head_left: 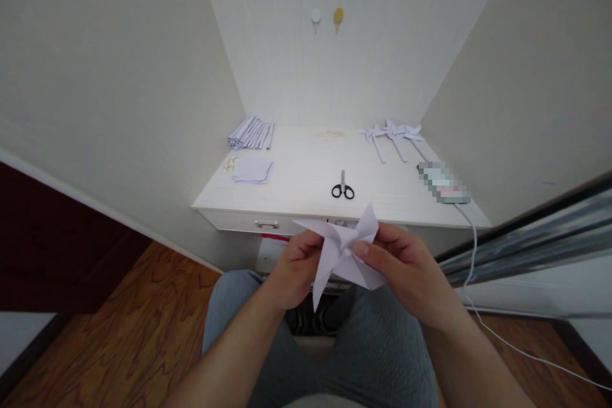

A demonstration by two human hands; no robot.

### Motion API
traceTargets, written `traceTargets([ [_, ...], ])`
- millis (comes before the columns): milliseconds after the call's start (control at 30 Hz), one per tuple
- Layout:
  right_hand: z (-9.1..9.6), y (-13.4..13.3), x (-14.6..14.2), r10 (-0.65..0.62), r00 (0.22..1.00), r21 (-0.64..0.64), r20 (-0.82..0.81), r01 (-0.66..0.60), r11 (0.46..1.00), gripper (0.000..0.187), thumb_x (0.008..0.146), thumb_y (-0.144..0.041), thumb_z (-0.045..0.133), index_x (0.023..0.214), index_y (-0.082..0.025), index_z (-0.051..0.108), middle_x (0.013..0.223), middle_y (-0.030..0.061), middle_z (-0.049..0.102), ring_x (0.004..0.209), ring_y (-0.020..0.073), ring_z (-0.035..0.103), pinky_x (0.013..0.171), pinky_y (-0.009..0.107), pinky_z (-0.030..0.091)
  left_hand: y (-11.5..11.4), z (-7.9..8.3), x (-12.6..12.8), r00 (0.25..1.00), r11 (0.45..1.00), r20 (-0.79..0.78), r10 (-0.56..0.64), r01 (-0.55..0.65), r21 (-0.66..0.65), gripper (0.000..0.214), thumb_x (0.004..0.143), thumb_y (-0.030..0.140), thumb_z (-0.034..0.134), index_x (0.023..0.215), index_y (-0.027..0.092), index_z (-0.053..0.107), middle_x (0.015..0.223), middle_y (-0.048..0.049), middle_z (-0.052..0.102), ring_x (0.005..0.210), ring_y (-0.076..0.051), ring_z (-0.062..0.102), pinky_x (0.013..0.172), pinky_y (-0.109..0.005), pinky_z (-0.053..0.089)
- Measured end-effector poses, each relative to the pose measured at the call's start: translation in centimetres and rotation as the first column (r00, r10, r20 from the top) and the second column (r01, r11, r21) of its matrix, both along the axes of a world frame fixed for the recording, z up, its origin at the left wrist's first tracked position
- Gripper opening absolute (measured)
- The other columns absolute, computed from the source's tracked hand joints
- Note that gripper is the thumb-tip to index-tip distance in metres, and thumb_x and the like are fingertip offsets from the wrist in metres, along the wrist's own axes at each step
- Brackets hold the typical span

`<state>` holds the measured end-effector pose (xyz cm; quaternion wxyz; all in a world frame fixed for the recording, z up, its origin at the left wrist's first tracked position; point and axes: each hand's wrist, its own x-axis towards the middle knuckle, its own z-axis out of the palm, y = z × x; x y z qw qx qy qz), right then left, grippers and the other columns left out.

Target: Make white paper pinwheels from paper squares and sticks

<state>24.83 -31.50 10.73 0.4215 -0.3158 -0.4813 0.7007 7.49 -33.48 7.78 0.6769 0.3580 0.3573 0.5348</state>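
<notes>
Pinwheel point(335, 255) with its hub point(347, 253) nearer the right hand point(415, 269)

The paper pinwheel is at lower centre of the frame, raised before the white desk point(296, 175). The right hand pinches it from the right, thumb on its face, so the hub lies just left of that thumb's tip. The left hand point(299, 268) grasps the left side, fingertips hidden behind the paper. Four blades fan out, giving no clear long axis. Scissors point(343, 183) lie beyond, near mid-frame, blades pointing away.
</notes>
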Motion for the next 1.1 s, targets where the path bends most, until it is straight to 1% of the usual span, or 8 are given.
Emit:
traceTargets([
  [100, -0.3, 0.0, -0.2, -0.028, 0.999, 0.021, 0.025, 0.028, 0.999, 0.014, 0.085, -0.035, 0.086, 0.092, -0.023, 0.084, 0.079, 0.0020, 0.080, 0.068, 0.0128, 0.068, 0.062, 0.020, 0.053, 0.0, -0.3, -0.1, 1.000, 1.000, -0.015, -0.001, 0.001, 0.015, 0.037, 0.065, 0.050, 0.094, 0.080, 0.019, 0.083, 0.069, -0.0038, 0.076, 0.073, -0.024, 0.071, 0.067, -0.031, 0.054],
  [200, -0.3, -0.1, -0.5, -0.069, 0.997, 0.029, 0.044, 0.068, 0.997, 0.014, 0.085, -0.036, 0.087, 0.090, -0.024, 0.083, 0.078, 0.0015, 0.080, 0.065, 0.0116, 0.067, 0.059, 0.019, 0.051, 0.0, -0.7, -0.4, 0.996, 0.993, -0.067, 0.057, -0.049, 0.112, 0.031, 0.071, 0.046, 0.091, 0.084, 0.019, 0.084, 0.076, -0.0048, 0.077, 0.077, -0.023, 0.071, 0.066, -0.028, 0.051],
  [333, -0.5, -0.7, -1.1, -0.113, 0.992, 0.016, 0.047, 0.113, 0.994, 0.018, 0.081, -0.039, 0.089, 0.088, -0.024, 0.082, 0.074, 0.0012, 0.078, 0.063, 0.0124, 0.066, 0.059, 0.020, 0.052, -0.4, -1.2, -0.5, 0.983, 0.959, -0.126, 0.137, -0.100, 0.265, 0.022, 0.079, 0.037, 0.088, 0.090, 0.019, 0.085, 0.090, -0.0061, 0.078, 0.093, -0.024, 0.071, 0.080, -0.030, 0.051],
  [567, -1.7, -0.7, -0.2, -0.067, 0.996, 0.039, 0.057, 0.065, 0.997, 0.023, 0.077, -0.039, 0.091, 0.089, -0.023, 0.079, 0.076, 0.0007, 0.075, 0.073, 0.0159, 0.069, 0.068, 0.025, 0.057, -0.8, -1.5, -1.7, 0.975, 0.922, -0.210, 0.069, 0.018, 0.387, 0.026, 0.088, 0.037, 0.080, 0.108, 0.021, 0.081, 0.102, -0.0071, 0.076, 0.093, -0.023, 0.066, 0.083, -0.030, 0.050],
  [700, -0.9, 0.6, 0.9, -0.035, 0.973, 0.168, 0.226, -0.004, 0.986, 0.025, 0.076, -0.036, 0.091, 0.092, -0.022, 0.078, 0.085, 0.0001, 0.072, 0.077, 0.0145, 0.063, 0.068, 0.022, 0.052, -1.0, -0.9, -2.3, 0.944, 0.933, -0.331, -0.011, 0.128, 0.335, 0.024, 0.089, 0.038, 0.076, 0.098, 0.017, 0.079, 0.092, -0.0073, 0.071, 0.088, -0.022, 0.061, 0.083, -0.031, 0.047],
  [800, -0.6, 1.0, 0.7, 0.102, 0.939, 0.104, 0.329, -0.144, 0.984, 0.024, 0.082, -0.041, 0.085, 0.083, -0.019, 0.075, 0.076, 0.0008, 0.069, 0.068, 0.0143, 0.058, 0.063, 0.025, 0.047, -1.1, -0.9, -2.3, 0.935, 0.954, -0.354, -0.029, 0.131, 0.268, 0.022, 0.088, 0.038, 0.076, 0.089, 0.016, 0.076, 0.086, -0.0053, 0.066, 0.084, -0.021, 0.058, 0.080, -0.030, 0.045],
  [867, -0.7, 1.0, 0.3, 0.146, 0.939, 0.053, 0.312, -0.171, 0.984, 0.029, 0.084, -0.046, 0.082, 0.080, -0.018, 0.074, 0.075, 0.0016, 0.069, 0.066, 0.0144, 0.057, 0.061, 0.026, 0.046, -1.1, -1.1, -2.2, 0.943, 0.967, -0.331, -0.034, 0.115, 0.227, 0.019, 0.085, 0.035, 0.077, 0.088, 0.016, 0.076, 0.084, -0.0042, 0.064, 0.082, -0.020, 0.056, 0.077, -0.029, 0.044],
  [1100, -1.6, 0.6, -0.1, 0.121, 0.972, -0.051, 0.199, -0.113, 0.992, 0.032, 0.073, -0.047, 0.091, 0.075, -0.019, 0.075, 0.070, 0.0004, 0.070, 0.061, 0.0134, 0.056, 0.059, 0.026, 0.045, -1.2, -1.5, -2.5, 0.958, 0.981, -0.280, -0.063, 0.111, 0.162, 0.017, 0.082, 0.031, 0.076, 0.084, 0.015, 0.076, 0.083, -0.0047, 0.067, 0.079, -0.020, 0.057, 0.075, -0.029, 0.045],
])
